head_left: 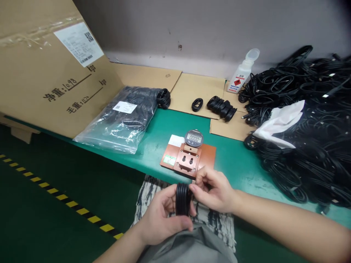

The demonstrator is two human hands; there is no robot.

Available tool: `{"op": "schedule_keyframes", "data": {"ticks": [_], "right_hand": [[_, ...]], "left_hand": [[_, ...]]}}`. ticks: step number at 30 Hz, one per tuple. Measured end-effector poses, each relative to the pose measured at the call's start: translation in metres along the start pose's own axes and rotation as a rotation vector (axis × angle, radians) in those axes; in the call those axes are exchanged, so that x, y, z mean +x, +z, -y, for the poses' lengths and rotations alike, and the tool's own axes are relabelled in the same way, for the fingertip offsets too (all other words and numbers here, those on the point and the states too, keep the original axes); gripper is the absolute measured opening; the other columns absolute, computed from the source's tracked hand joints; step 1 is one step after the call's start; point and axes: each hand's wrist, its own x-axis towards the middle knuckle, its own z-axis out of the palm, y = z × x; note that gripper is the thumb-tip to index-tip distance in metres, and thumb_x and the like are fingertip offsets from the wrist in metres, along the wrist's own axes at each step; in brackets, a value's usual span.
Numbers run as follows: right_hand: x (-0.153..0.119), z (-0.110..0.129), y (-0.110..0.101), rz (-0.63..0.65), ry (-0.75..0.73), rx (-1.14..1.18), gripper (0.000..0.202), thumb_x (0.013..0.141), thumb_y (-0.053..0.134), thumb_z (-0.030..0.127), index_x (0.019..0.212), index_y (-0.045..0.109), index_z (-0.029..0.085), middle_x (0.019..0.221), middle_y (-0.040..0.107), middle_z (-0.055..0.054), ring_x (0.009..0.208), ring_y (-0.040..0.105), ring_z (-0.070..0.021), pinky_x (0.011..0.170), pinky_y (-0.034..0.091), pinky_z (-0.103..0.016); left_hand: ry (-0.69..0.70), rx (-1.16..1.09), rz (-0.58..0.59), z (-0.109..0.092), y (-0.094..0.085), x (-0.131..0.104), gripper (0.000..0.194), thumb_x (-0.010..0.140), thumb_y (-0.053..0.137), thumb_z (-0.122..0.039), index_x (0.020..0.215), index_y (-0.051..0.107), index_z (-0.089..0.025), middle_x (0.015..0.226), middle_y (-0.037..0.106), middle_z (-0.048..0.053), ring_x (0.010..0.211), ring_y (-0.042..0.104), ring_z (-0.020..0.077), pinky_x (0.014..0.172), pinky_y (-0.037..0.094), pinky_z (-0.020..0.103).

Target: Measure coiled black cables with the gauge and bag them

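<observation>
A wound coil of black cable (182, 200) stands upright in my left hand (164, 215), its turns side by side and my fingers and thumb closed around it. At the coil's right side is my right hand (215, 190), fingers curled and pinched together. What lies between those fingertips is hidden. Just beyond the hands, a digital dial gauge (194, 138) reads 0.000. It is mounted on a copper-coloured block (187, 160) on a plate by the table's front edge.
The green table (153, 142) bears a clear bag of black coils (123, 117), several loose coils (221, 108) on cardboard, and a white bottle (241, 75) with its cap up. Black cables (309, 153) are heaped right, under a white cloth (282, 124). A large carton (52, 65) stands left.
</observation>
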Motion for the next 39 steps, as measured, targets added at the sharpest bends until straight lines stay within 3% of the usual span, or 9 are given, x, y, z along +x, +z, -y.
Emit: {"op": "schedule_keyframes", "data": {"ticks": [3,5,8,19,39], "right_hand": [[-0.002,-0.005,0.0,0.004,-0.198,-0.12,0.002,0.093,0.058,0.018,0.093,0.057,0.019,0.058,0.06,0.004,0.045,0.053,-0.0092,0.043,0.04,-0.02],[-0.002,-0.008,0.0,0.061,-0.32,-0.181,0.013,0.095,0.056,0.014,0.106,0.06,0.017,0.066,0.067,0.0,0.051,0.06,-0.0114,0.048,0.045,-0.023],[0.0,-0.008,-0.002,0.09,-0.385,-0.248,0.022,0.094,0.054,0.013,0.115,0.06,0.015,0.067,0.069,0.0,0.05,0.061,-0.012,0.046,0.045,-0.024],[0.006,-0.005,0.002,0.086,-0.24,-0.326,0.019,0.097,0.052,0.015,0.113,0.061,0.014,0.074,0.073,-0.004,0.057,0.067,-0.0136,0.052,0.052,-0.024],[0.006,-0.007,0.003,0.045,-0.186,-0.257,0.023,0.096,0.054,0.012,0.117,0.063,0.015,0.075,0.074,-0.004,0.058,0.067,-0.0126,0.054,0.054,-0.022]], "left_hand": [[-0.014,-0.041,-0.003,0.0,-0.002,0.0,0.039,0.075,0.084,-0.03,0.105,0.064,-0.014,0.085,0.071,0.006,0.062,0.07,0.0127,0.06,0.054,0.019],[0.017,-0.059,0.003,0.0,-0.005,0.001,0.037,0.076,0.084,-0.031,0.103,0.064,-0.014,0.083,0.071,0.005,0.061,0.069,0.0118,0.058,0.053,0.018],[0.06,-0.061,-0.001,0.0,-0.009,0.002,0.037,0.077,0.083,-0.034,0.101,0.064,-0.014,0.082,0.07,0.005,0.057,0.068,0.0117,0.054,0.052,0.017],[0.092,0.064,-0.037,-0.008,-0.022,0.012,0.039,0.078,0.079,-0.043,0.098,0.064,-0.014,0.079,0.068,0.005,0.053,0.066,0.0121,0.05,0.05,0.019],[0.097,0.016,-0.03,-0.004,-0.026,0.019,0.037,0.081,0.077,-0.045,0.099,0.064,-0.014,0.079,0.069,0.004,0.052,0.066,0.0102,0.049,0.05,0.017]]}}
